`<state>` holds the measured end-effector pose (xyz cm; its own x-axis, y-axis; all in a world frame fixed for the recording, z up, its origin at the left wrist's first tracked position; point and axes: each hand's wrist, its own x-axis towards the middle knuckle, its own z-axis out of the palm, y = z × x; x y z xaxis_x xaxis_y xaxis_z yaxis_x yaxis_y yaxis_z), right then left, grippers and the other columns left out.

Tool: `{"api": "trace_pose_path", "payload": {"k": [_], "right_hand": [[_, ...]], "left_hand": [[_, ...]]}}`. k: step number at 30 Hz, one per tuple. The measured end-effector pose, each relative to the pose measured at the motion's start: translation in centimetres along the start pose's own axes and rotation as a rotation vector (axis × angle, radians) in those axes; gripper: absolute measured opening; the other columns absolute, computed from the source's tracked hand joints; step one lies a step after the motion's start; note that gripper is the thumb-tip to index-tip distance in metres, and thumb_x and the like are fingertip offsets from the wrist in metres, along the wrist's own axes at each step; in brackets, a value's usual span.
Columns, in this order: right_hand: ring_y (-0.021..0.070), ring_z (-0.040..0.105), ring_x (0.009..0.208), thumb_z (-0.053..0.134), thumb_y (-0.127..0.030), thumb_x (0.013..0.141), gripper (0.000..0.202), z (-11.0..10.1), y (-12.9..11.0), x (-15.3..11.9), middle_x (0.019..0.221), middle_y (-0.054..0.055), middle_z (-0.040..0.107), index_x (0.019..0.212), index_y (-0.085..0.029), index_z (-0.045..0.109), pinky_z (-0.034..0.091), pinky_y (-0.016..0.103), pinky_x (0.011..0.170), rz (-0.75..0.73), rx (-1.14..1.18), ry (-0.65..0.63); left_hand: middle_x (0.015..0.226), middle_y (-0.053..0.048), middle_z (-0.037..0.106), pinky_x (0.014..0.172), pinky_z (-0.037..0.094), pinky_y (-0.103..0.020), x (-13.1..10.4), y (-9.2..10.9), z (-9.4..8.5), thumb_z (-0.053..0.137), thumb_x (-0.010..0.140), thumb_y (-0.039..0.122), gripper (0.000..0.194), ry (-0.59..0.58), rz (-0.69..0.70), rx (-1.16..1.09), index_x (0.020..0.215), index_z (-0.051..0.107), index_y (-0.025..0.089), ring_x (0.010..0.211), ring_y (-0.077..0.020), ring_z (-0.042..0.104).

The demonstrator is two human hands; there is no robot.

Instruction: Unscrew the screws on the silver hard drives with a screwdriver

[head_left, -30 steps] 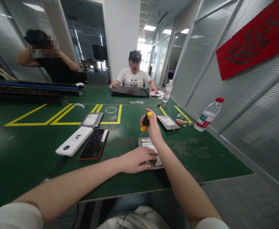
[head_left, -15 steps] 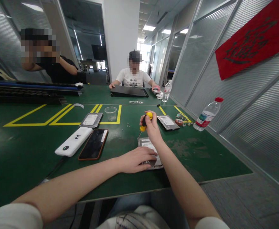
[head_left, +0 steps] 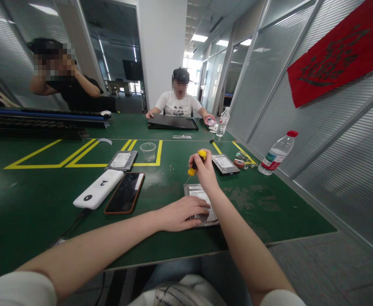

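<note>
A hard drive (head_left: 212, 217) lies label up near the table's front edge. Across its lower left part rests my left hand (head_left: 184, 213), fingers stretched out over the label and holding nothing. My right hand (head_left: 206, 170) is closed around the yellow and black handle of a screwdriver (head_left: 192, 171). The screwdriver leans, and its thin shaft reaches down to the drive's far left corner. Whether the tip sits in a screw is too small to tell. My right wrist hides part of the drive's right side.
A phone (head_left: 125, 193), a white power bank (head_left: 98, 190) with a cable, another hard drive (head_left: 121, 160) and a clear cup (head_left: 148, 152) lie to the left. A third drive (head_left: 225, 164) and a water bottle (head_left: 277, 154) stand right. Two people sit across the table (head_left: 160, 246).
My right hand and the top of the screwdriver handle have shifted slightly to the right. My left hand and the hard drive stay in place.
</note>
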<state>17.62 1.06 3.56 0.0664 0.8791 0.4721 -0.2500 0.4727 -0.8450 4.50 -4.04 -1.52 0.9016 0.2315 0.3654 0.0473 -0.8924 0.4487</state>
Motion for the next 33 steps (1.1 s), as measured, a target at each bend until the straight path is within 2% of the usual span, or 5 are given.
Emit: {"api": "trace_pose_path", "payload": {"k": [5, 10, 14, 21, 33], "right_hand": [[0.0106, 0.057, 0.068, 0.044, -0.058, 0.088, 0.040, -0.3, 0.8, 0.4, 0.078, -0.001, 0.059, 0.100, -0.023, 0.057, 0.050, 0.025, 0.064, 0.021, 0.092, -0.007], [0.0110, 0.062, 0.079, 0.062, -0.053, 0.079, 0.034, -0.3, 0.3, 0.2, 0.090, -0.001, 0.063, 0.092, -0.024, 0.049, 0.051, 0.027, 0.078, 0.014, -0.024, 0.017], [0.0098, 0.060, 0.065, 0.062, -0.053, 0.079, 0.037, -0.1, -0.3, 0.0, 0.077, -0.005, 0.062, 0.090, -0.026, 0.039, 0.050, 0.025, 0.067, 0.028, 0.002, -0.025], [0.0113, 0.057, 0.066, 0.042, -0.062, 0.086, 0.045, -0.3, 0.8, 0.4, 0.078, -0.001, 0.058, 0.102, -0.023, 0.058, 0.049, 0.025, 0.062, 0.055, 0.065, -0.025], [0.0095, 0.060, 0.064, 0.066, -0.050, 0.076, 0.037, 0.0, -0.2, 0.0, 0.075, -0.006, 0.061, 0.088, -0.026, 0.041, 0.049, 0.024, 0.065, 0.037, 0.027, -0.007]], "left_hand": [[0.135, -0.015, 0.055, 0.108, 0.036, -0.043, 0.1, 0.1, -0.1, 0.036, 0.102, 0.039, 0.036, -0.001, 0.012, -0.002, 0.123, 0.055, 0.017, 0.127, -0.0266, 0.049], [0.135, -0.015, 0.055, 0.109, 0.036, -0.043, 0.1, 0.1, -0.1, 0.036, 0.102, 0.039, 0.036, 0.003, 0.013, -0.009, 0.123, 0.055, 0.017, 0.127, -0.0264, 0.049], [0.136, -0.015, 0.055, 0.109, 0.035, -0.044, 0.0, 0.1, 0.0, 0.037, 0.102, 0.040, 0.036, 0.004, 0.006, -0.011, 0.124, 0.055, 0.018, 0.128, -0.0266, 0.048], [0.134, -0.016, 0.055, 0.108, 0.036, -0.043, 0.0, 0.1, -0.1, 0.033, 0.103, 0.041, 0.038, 0.007, 0.026, 0.001, 0.123, 0.055, 0.016, 0.127, -0.0267, 0.049], [0.135, -0.016, 0.055, 0.109, 0.035, -0.042, 0.0, 0.0, -0.1, 0.033, 0.103, 0.042, 0.039, 0.006, 0.019, 0.008, 0.123, 0.055, 0.016, 0.127, -0.0263, 0.048]]}}
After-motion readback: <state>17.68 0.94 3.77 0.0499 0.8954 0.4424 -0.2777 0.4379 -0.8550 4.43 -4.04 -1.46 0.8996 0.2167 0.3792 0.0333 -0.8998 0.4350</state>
